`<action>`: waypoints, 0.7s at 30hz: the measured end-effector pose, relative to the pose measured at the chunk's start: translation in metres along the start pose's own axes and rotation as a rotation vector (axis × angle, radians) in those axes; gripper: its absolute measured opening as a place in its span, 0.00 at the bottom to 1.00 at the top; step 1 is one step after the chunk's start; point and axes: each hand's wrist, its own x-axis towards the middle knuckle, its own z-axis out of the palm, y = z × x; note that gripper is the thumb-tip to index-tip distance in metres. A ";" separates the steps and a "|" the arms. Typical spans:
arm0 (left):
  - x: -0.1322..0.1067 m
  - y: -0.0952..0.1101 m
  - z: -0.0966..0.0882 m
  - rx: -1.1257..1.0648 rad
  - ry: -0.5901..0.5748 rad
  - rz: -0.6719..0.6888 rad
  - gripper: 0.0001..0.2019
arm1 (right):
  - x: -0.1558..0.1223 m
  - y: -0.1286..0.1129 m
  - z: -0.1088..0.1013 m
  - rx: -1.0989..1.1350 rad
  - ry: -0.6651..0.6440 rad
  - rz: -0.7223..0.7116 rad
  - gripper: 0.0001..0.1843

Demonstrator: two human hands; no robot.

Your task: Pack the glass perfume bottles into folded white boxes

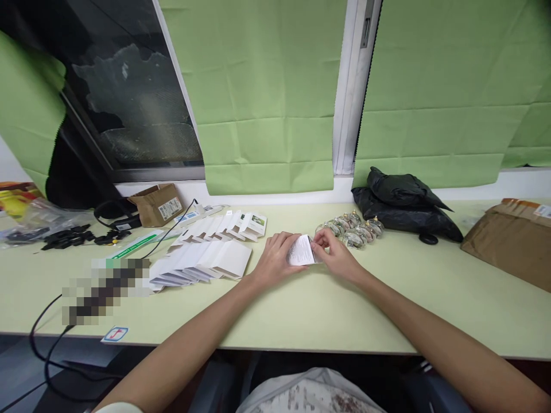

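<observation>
In the head view, a small white carton (pixel 300 251) with printed text on its face is held above the table. My left hand (pixel 274 258) wraps around its left side, fingers over the top and thumb beneath. At the carton's right end, my right hand (pixel 334 252) pinches the edge or flap; its fingertips partly hide that end. Left of my hands lie a front row of overlapping white cartons (pixel 232 258) and a back row of cartons (pixel 253 225), some with a green picture. Beyond my right hand sit several clear-wrapped round items with gold-coloured tops (pixel 355 228).
Black plastic bags (pixel 404 209) lie against the back wall, near a brown cardboard box (pixel 512 244) at right. At left are a small open cardboard box (pixel 157 205), black cables (pixel 71 236), a blurred dark object (pixel 107 291) and clear plastic bags (pixel 47 215).
</observation>
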 end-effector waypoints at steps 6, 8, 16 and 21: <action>-0.001 -0.001 0.000 -0.026 -0.026 -0.007 0.41 | -0.002 -0.002 0.000 -0.165 0.035 0.103 0.14; -0.001 -0.002 -0.001 -0.048 -0.015 -0.007 0.41 | -0.002 -0.001 0.001 -0.165 0.075 0.114 0.18; 0.000 -0.006 -0.006 -0.275 -0.114 -0.173 0.39 | 0.001 0.017 0.006 -0.070 -0.057 0.183 0.22; 0.001 -0.011 -0.021 -0.264 -0.282 -0.249 0.48 | 0.002 0.023 0.006 -0.097 -0.148 0.284 0.22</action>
